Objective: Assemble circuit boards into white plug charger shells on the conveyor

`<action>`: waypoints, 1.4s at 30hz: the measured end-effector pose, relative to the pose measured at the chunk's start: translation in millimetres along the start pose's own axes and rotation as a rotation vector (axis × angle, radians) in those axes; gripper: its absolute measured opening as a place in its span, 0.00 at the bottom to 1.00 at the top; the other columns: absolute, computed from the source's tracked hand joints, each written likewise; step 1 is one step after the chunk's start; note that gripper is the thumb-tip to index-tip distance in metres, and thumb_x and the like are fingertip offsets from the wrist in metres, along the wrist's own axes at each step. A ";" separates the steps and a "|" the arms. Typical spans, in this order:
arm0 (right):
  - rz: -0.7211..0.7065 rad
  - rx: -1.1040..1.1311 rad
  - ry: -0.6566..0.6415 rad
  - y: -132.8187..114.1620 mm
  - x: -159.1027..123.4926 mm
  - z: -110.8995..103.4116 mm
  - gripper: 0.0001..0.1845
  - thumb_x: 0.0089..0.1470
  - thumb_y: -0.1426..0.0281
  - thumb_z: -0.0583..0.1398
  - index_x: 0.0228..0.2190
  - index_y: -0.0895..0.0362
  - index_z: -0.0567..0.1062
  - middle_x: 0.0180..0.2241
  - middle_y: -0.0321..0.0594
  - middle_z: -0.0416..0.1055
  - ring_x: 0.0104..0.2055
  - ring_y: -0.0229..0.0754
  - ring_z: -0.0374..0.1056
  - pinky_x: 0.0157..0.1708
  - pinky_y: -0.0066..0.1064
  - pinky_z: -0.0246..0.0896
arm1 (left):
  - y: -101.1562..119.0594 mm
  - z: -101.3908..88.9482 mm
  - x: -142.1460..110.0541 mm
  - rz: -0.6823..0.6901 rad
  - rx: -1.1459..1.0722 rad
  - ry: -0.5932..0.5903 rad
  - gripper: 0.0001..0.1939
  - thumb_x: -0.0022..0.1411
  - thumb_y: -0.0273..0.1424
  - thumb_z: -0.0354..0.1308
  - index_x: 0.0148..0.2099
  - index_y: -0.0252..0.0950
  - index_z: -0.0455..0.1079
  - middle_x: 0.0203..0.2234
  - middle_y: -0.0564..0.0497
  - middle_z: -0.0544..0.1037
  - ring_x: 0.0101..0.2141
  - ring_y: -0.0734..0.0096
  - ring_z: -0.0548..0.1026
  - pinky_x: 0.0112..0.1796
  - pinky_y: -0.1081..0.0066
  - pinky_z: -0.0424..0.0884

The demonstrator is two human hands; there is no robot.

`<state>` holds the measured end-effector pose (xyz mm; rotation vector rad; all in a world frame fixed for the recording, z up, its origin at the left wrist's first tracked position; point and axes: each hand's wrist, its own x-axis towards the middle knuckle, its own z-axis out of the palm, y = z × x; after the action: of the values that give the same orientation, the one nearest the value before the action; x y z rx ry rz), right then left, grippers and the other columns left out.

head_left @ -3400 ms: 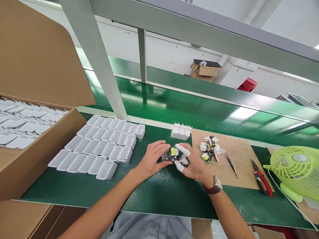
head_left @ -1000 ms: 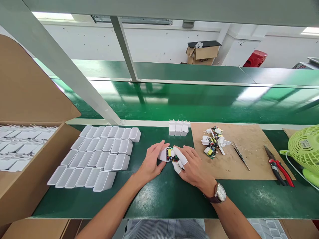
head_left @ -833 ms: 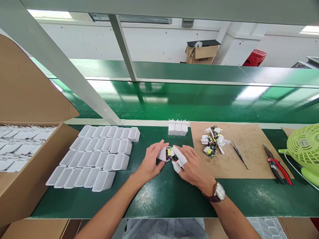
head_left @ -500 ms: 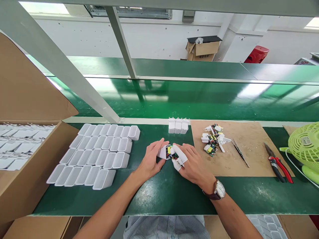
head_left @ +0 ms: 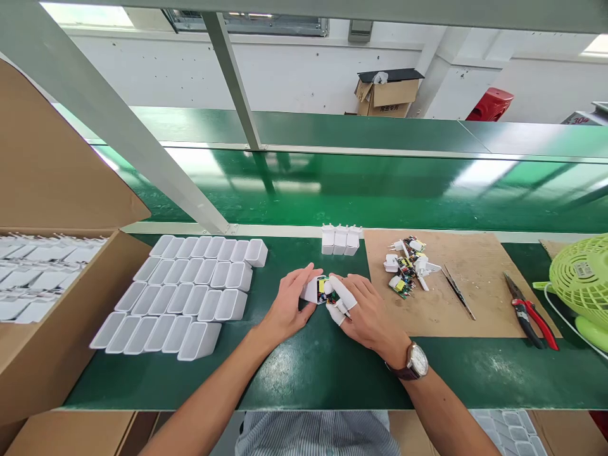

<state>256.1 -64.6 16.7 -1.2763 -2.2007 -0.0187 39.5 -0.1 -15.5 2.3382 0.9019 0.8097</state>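
Observation:
At the middle of the green bench, my left hand [head_left: 287, 305] grips a white charger shell [head_left: 311, 291]. My right hand [head_left: 365, 311], with white finger cots on thumb and forefinger, pinches a small circuit board [head_left: 323, 287] with yellow and green parts. The board sits partly inside the shell's open end. Both hands rest low on the bench. A wristwatch [head_left: 413, 361] is on my right wrist.
Rows of empty white shells [head_left: 185, 291] lie left of my hands, beside a cardboard box [head_left: 71, 304] of white parts. Three assembled plugs [head_left: 340, 240] stand behind. On a brown board [head_left: 475, 297] lie loose circuit boards [head_left: 406, 269], tweezers [head_left: 456, 292] and red-handled cutters [head_left: 529, 311]. A green fan [head_left: 579, 285] stands at right.
Since 3.4 s ago the white shell has come over the board's end, and my view has shifted. In the last second the hands barely moved.

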 end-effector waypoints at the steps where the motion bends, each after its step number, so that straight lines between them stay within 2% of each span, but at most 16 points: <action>1: 0.002 0.006 -0.006 0.2 -0.1 1.8 0.37 0.61 0.77 0.56 0.68 0.62 0.52 0.56 0.54 0.72 0.53 0.57 0.68 0.55 0.54 0.68 | 0.2 0.3 0.1 0.006 0.001 -0.002 0.43 0.67 0.24 0.56 0.76 0.46 0.38 0.62 0.43 0.71 0.63 0.52 0.64 0.59 0.48 0.64; 5: 0.024 0.084 -0.003 -1.3 0.4 6.0 0.35 0.62 0.73 0.58 0.67 0.59 0.55 0.51 0.53 0.74 0.52 0.55 0.70 0.53 0.52 0.70 | 0.8 1.0 -0.4 0.024 -0.018 -0.025 0.41 0.68 0.26 0.56 0.75 0.46 0.39 0.62 0.42 0.71 0.62 0.51 0.65 0.60 0.46 0.65; 9: 0.083 0.346 0.074 -2.1 -1.2 1.6 0.32 0.64 0.63 0.59 0.66 0.56 0.59 0.52 0.52 0.73 0.51 0.52 0.71 0.49 0.47 0.73 | 2.0 0.2 -2.2 0.065 -0.153 -0.067 0.37 0.66 0.29 0.61 0.72 0.44 0.50 0.62 0.39 0.67 0.61 0.52 0.67 0.59 0.50 0.69; 11: 0.148 0.468 0.085 -0.3 -2.8 0.3 0.24 0.69 0.65 0.53 0.63 0.53 0.64 0.51 0.49 0.73 0.50 0.48 0.72 0.48 0.44 0.74 | 3.4 -0.9 -2.9 0.065 -0.224 -0.068 0.36 0.64 0.28 0.61 0.70 0.43 0.54 0.61 0.38 0.65 0.61 0.54 0.68 0.58 0.54 0.71; 13: 0.209 0.507 0.108 2.2 -4.0 2.6 0.20 0.70 0.69 0.49 0.58 0.50 0.71 0.50 0.46 0.75 0.50 0.45 0.73 0.49 0.42 0.74 | 4.6 -2.8 -3.2 0.025 -0.273 -0.048 0.36 0.63 0.26 0.61 0.70 0.42 0.55 0.60 0.38 0.66 0.59 0.55 0.70 0.58 0.55 0.72; 16: 0.177 0.453 0.118 5.6 -4.5 12.0 0.19 0.66 0.72 0.55 0.56 0.50 0.74 0.55 0.46 0.72 0.57 0.46 0.71 0.55 0.43 0.72 | 3.9 -6.1 -3.2 -0.088 -0.379 -0.009 0.34 0.63 0.25 0.59 0.69 0.42 0.56 0.57 0.40 0.72 0.57 0.57 0.73 0.57 0.55 0.73; 19: 0.086 0.381 0.017 7.0 -2.7 21.0 0.23 0.65 0.74 0.57 0.60 0.50 0.71 0.64 0.48 0.65 0.65 0.47 0.64 0.61 0.45 0.68 | 0.2 -8.2 -3.5 -0.201 -0.549 -0.008 0.35 0.63 0.23 0.56 0.70 0.41 0.52 0.56 0.41 0.76 0.54 0.60 0.77 0.56 0.54 0.74; 23: 0.017 0.283 -0.069 7.1 5.3 23.7 0.24 0.65 0.73 0.58 0.61 0.51 0.69 0.60 0.48 0.68 0.59 0.46 0.70 0.58 0.42 0.71 | -3.9 -7.4 -4.5 -0.247 -0.683 -0.010 0.39 0.61 0.18 0.51 0.72 0.40 0.48 0.58 0.40 0.76 0.59 0.59 0.74 0.59 0.50 0.71; 26: -0.021 0.164 -0.101 8.0 11.3 27.1 0.24 0.64 0.71 0.60 0.61 0.53 0.69 0.59 0.51 0.69 0.53 0.47 0.75 0.52 0.42 0.76 | -3.1 -5.8 -5.6 -0.233 -0.607 0.020 0.41 0.61 0.17 0.50 0.73 0.42 0.46 0.60 0.42 0.74 0.64 0.58 0.69 0.62 0.47 0.67; 29: -0.062 0.136 -0.117 9.9 11.2 38.6 0.26 0.64 0.71 0.59 0.62 0.53 0.67 0.62 0.52 0.67 0.55 0.50 0.74 0.53 0.43 0.76 | -0.7 -3.9 -7.8 -0.235 -0.481 0.084 0.41 0.64 0.19 0.50 0.75 0.43 0.43 0.61 0.43 0.71 0.62 0.59 0.70 0.62 0.49 0.68; 31: -0.045 0.175 -0.108 10.8 8.1 47.0 0.26 0.65 0.72 0.58 0.63 0.53 0.66 0.60 0.50 0.70 0.55 0.48 0.75 0.52 0.40 0.76 | 0.3 -2.8 -9.5 -0.241 -0.436 0.098 0.41 0.67 0.20 0.49 0.76 0.43 0.37 0.62 0.41 0.69 0.60 0.60 0.72 0.60 0.51 0.70; 33: -0.003 0.218 -0.081 11.0 4.3 51.2 0.27 0.65 0.72 0.58 0.63 0.53 0.65 0.57 0.48 0.73 0.52 0.47 0.76 0.50 0.37 0.77 | 1.3 -2.3 -11.1 -0.240 -0.431 0.086 0.42 0.69 0.22 0.48 0.76 0.43 0.31 0.64 0.40 0.67 0.62 0.60 0.69 0.61 0.50 0.68; 38: 0.084 0.270 -0.004 7.4 1.1 40.5 0.27 0.64 0.74 0.57 0.63 0.52 0.64 0.54 0.47 0.74 0.53 0.47 0.75 0.51 0.37 0.76 | 6.2 -3.3 -12.9 -0.219 -0.474 0.073 0.45 0.70 0.23 0.48 0.76 0.44 0.22 0.70 0.37 0.59 0.69 0.58 0.58 0.67 0.44 0.56; 42: 0.125 0.277 -0.053 4.4 4.3 36.6 0.27 0.63 0.78 0.53 0.61 0.52 0.66 0.51 0.47 0.75 0.50 0.47 0.76 0.48 0.39 0.77 | 8.2 -2.9 -12.6 -0.170 -0.467 0.057 0.49 0.68 0.21 0.50 0.75 0.45 0.18 0.71 0.38 0.56 0.71 0.56 0.53 0.68 0.40 0.51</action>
<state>240.5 -48.1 -12.6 -1.2647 -2.0751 0.3605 33.3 -13.8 -12.6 1.8190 0.8175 0.9073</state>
